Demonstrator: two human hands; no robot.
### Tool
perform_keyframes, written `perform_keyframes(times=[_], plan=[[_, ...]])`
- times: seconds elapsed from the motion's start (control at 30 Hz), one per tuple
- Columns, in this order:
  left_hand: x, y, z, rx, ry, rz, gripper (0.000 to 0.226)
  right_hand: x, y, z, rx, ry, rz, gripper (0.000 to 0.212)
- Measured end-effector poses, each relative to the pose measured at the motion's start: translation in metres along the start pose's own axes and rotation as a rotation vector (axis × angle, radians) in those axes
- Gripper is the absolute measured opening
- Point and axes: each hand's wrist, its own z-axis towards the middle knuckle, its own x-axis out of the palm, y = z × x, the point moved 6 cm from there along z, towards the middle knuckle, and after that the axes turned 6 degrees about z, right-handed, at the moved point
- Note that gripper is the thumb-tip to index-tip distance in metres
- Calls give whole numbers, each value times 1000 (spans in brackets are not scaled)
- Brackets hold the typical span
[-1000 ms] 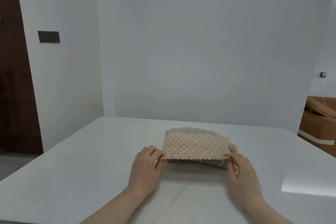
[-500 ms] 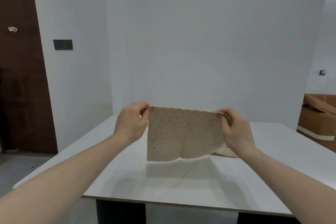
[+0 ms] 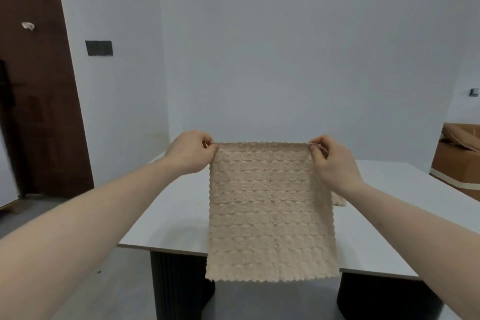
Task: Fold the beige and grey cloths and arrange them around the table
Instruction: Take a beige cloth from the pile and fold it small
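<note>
A beige textured cloth (image 3: pixel 270 213) hangs fully open in the air in front of the white table (image 3: pixel 176 213). My left hand (image 3: pixel 191 150) pinches its top left corner and my right hand (image 3: pixel 333 161) pinches its top right corner. The cloth's lower edge drops below the table's near edge. Behind my right wrist a small part of another beige cloth (image 3: pixel 339 200) lies on the table, mostly hidden. No grey cloth shows.
The table stands on dark ribbed legs (image 3: pixel 179 286). White walls rise behind it, with a dark door (image 3: pixel 33 101) at the left. A brown cardboard box (image 3: pixel 457 158) sits at the far right. Grey floor lies in front of the table.
I lifted the folded beige cloth off the table and it has unfolded to full length. My view has backed away from the table, and both hands stay on the top corners.
</note>
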Motion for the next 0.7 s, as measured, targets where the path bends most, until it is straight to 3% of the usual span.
perform_keyframes(times=[0.27,0.47,0.7], plan=[[75,18,9,-205,194,-123,28,38,-55,5,111,117,-204,12],[110,17,17,-335,239,-360,22,53,-82,13,147,116,-248,12],[133,27,32,-375,199,-394,23,59,-103,19,169,82,-209,13]])
